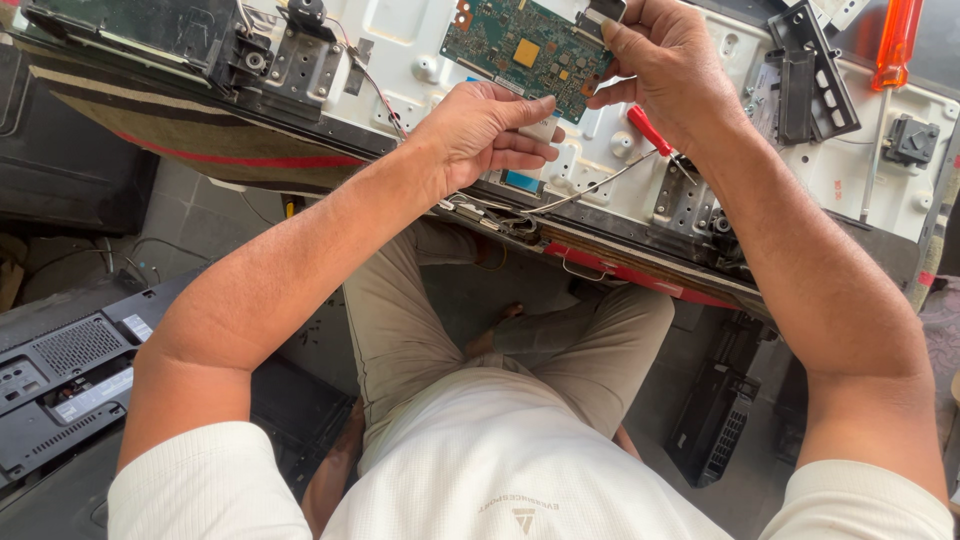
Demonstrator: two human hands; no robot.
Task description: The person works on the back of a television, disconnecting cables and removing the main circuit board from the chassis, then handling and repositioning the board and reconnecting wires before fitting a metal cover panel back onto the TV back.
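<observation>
Both hands pinch near edge of green rectangular circuit board [527,50]: left hand [480,135] below, right hand [665,70] right; board's long axis runs left-right.

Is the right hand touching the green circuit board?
Touching: the head view shows the right hand with fingertips pinching the lower right edge of the green circuit board.

Both hands [480,135] [665,65] forward, fingers [530,108] pinched

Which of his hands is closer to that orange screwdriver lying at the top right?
Right. The right hand is at the green circuit board, nearer the orange screwdriver; the left hand is further left.
</observation>
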